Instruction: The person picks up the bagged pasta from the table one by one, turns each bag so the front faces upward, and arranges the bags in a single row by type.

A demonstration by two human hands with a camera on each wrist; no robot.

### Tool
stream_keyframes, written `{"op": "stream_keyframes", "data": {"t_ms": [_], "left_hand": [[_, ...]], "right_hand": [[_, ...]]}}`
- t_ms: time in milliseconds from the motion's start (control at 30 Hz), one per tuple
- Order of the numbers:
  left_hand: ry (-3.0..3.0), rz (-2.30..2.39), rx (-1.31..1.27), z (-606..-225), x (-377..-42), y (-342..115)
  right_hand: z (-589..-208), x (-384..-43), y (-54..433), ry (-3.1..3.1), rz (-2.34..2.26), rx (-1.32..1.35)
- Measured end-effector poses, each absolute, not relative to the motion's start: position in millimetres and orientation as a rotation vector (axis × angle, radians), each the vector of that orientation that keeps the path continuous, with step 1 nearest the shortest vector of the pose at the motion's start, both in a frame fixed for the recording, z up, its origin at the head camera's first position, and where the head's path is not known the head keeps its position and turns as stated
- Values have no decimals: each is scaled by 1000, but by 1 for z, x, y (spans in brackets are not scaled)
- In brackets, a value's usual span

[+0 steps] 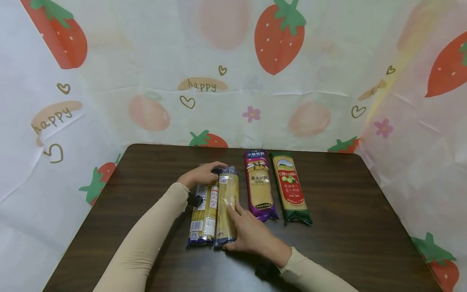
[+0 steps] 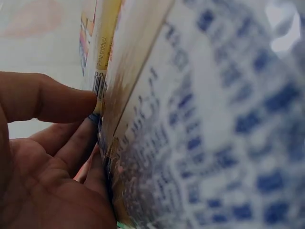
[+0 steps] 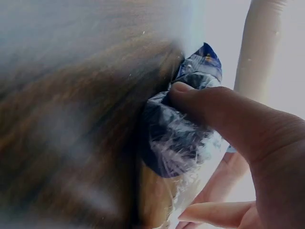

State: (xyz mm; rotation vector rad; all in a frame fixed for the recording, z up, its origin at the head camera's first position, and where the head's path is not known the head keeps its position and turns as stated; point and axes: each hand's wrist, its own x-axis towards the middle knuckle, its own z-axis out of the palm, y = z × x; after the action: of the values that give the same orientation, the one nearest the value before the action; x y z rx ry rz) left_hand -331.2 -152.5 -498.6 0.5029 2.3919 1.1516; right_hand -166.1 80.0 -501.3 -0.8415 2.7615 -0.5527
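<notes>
A long, clear plastic packet of yellow spaghetti with blue ends (image 1: pixel 228 190) lies left of centre on a brown wood-grain table (image 1: pixel 339 211). The left hand (image 1: pixel 200 175) pinches its far end; the right hand (image 1: pixel 251 232) grips its near end, thumb and fingers wide. Uneven pressure could make the slick wrapper slip.

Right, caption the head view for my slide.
Left hand at the top, right hand toward the bottom of one pasta pack, second from left of four on a dark table.
</notes>
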Motion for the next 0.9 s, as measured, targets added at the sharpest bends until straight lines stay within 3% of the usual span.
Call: {"op": "stream_keyframes", "data": {"t_ms": [900], "left_hand": [[2484,1080,634,-504,-334,-153]], "right_hand": [[-513,-171,114,2477,-1187,-843]]}}
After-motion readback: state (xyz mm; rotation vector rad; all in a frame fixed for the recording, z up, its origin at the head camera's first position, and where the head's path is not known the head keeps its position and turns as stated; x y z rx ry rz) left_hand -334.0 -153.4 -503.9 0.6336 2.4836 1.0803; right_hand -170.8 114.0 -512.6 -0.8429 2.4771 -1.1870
